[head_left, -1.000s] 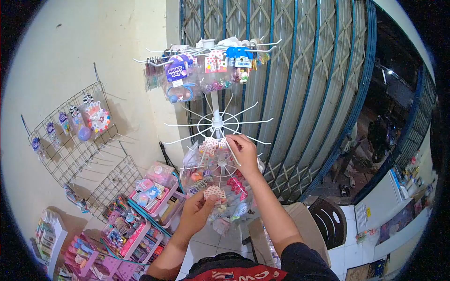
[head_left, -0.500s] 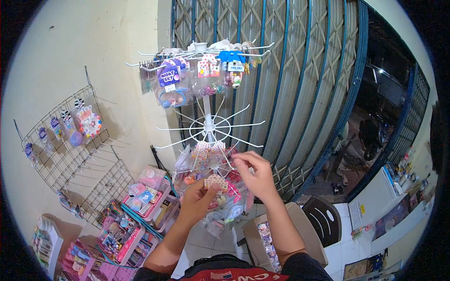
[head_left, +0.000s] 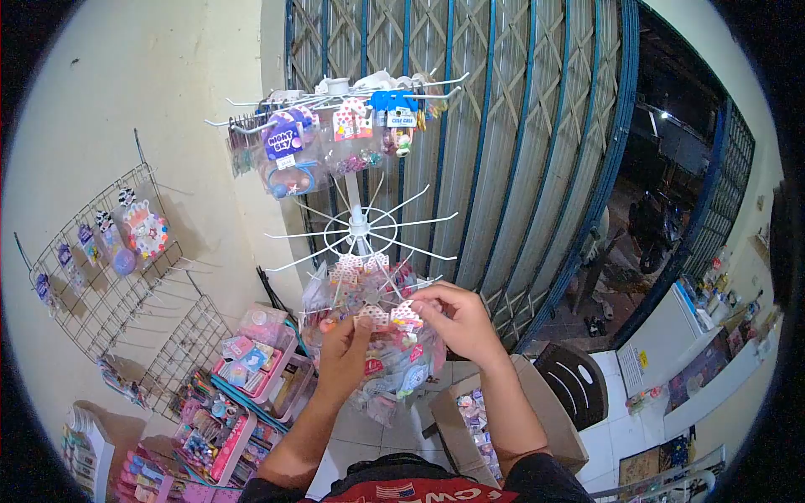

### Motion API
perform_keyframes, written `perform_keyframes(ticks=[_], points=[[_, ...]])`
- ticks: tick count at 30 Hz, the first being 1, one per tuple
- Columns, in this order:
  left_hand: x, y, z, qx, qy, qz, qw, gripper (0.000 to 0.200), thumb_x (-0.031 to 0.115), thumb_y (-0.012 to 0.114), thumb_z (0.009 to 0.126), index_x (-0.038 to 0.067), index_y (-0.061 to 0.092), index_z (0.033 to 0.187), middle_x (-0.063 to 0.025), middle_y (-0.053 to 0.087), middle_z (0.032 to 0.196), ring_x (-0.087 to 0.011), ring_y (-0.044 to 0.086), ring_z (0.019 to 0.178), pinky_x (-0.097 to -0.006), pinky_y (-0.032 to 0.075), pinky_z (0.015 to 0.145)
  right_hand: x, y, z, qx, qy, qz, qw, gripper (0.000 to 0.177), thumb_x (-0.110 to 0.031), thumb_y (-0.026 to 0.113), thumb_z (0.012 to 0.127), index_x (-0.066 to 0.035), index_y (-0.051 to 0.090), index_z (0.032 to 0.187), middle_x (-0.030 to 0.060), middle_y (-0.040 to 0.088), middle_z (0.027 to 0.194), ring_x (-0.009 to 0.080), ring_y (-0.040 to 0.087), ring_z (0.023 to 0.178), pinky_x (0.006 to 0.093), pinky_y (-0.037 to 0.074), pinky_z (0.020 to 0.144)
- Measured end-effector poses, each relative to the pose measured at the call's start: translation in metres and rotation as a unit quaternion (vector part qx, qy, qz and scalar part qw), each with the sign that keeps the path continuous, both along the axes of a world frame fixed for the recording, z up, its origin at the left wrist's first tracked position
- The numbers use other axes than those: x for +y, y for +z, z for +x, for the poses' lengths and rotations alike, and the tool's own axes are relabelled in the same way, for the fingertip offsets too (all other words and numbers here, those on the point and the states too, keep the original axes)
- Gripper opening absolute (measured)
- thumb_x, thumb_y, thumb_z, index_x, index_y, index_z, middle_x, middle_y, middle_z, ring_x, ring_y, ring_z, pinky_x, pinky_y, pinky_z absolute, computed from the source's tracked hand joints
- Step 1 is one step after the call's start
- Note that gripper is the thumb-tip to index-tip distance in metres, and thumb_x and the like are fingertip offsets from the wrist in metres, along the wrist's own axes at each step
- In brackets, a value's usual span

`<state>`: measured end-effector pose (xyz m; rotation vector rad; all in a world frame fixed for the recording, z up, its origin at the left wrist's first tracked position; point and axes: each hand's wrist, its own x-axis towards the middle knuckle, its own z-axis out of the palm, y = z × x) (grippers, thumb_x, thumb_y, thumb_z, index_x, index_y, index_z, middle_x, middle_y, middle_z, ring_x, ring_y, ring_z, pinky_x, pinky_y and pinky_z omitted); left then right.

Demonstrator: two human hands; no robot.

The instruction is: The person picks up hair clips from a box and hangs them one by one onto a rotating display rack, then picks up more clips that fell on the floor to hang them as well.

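Left hand [head_left: 342,356] pinches polka-dot packet [head_left: 371,318] by header card, in front of lower tier of white spinner rack [head_left: 359,225]. Right hand [head_left: 463,323] pinches second card [head_left: 407,313] just beside it. Packet contents lost among hanging bags [head_left: 394,373]; hooks there hidden. Folding gate [head_left: 520,168] behind. Cardboard box [head_left: 465,415] below, partly covered by forearm.
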<state>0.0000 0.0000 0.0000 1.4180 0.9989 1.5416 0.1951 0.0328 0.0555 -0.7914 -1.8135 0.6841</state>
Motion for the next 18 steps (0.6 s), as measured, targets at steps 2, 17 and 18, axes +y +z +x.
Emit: perform_keyframes(ticks=[2, 17, 18], points=[[0.0, -0.002, -0.008, 0.022, 0.012, 0.023, 0.999, 0.033, 0.026, 0.048, 0.102, -0.002, 0.064, 0.098, -0.005, 0.067, 0.088, -0.0096, 0.06, 0.078, -0.0244, 0.047, 0.071, 0.01, -0.007, 0.001, 0.009, 0.0, 0.01, 1.0, 0.015, -0.011, 0.067, 0.087, -0.001, 0.069, 0.097, 0.0024, 0.056, 0.074, 0.0081, 0.048, 0.063, 0.0246, 0.04, 0.058], [-0.016, -0.003, -0.02, 0.027, 0.014, 0.015, 0.999, 0.035, 0.026, 0.044, 0.103, -0.003, 0.062, 0.104, -0.0087, 0.068, 0.093, -0.0152, 0.065, 0.086, -0.0286, 0.052, 0.077, 0.024, -0.014, -0.006, -0.006, 0.017, 0.021, 1.0, 0.014, -0.01, 0.068, 0.086, -0.001, 0.07, 0.096, 0.0042, 0.059, 0.077, 0.0106, 0.05, 0.064, 0.0252, 0.041, 0.059], [-0.015, -0.003, -0.02, 0.027, 0.015, 0.016, 0.999, 0.035, 0.026, 0.044, 0.103, -0.003, 0.062, 0.104, -0.0087, 0.068, 0.093, -0.0152, 0.065, 0.086, -0.0286, 0.052, 0.077, 0.022, -0.012, -0.005, -0.014, 0.013, 0.028, 0.999, 0.013, -0.01, 0.068, 0.086, -0.001, 0.07, 0.096, 0.0043, 0.06, 0.078, 0.0104, 0.05, 0.064, 0.0251, 0.041, 0.059]])
